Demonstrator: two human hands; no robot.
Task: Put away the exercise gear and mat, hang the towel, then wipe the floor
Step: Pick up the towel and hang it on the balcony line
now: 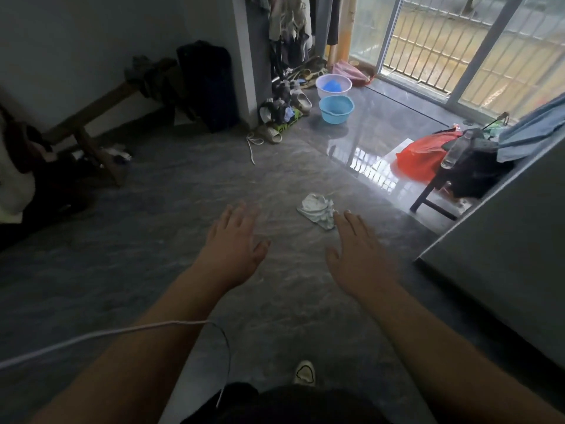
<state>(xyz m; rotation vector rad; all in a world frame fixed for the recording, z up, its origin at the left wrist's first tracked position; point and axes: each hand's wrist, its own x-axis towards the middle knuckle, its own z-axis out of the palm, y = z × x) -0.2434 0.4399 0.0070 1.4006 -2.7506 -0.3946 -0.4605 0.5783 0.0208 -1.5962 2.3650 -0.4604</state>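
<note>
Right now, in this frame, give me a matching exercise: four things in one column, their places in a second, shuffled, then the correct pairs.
Things:
1. crumpled rag
2. blue basin
3. red bag
4. right hand

Places:
A. on the stool at the right
B. on the floor beyond the right fingertips
C. outstretched, fingers open, holding nothing
D. on the floor in front of the white basin

Pairs: 1-B, 2-D, 3-A, 4-C

glossy grey stone-look floor [214, 185], crumpled cloth rag [318, 211], two smooth plastic basins [336, 109], wooden bench [101, 117].
</note>
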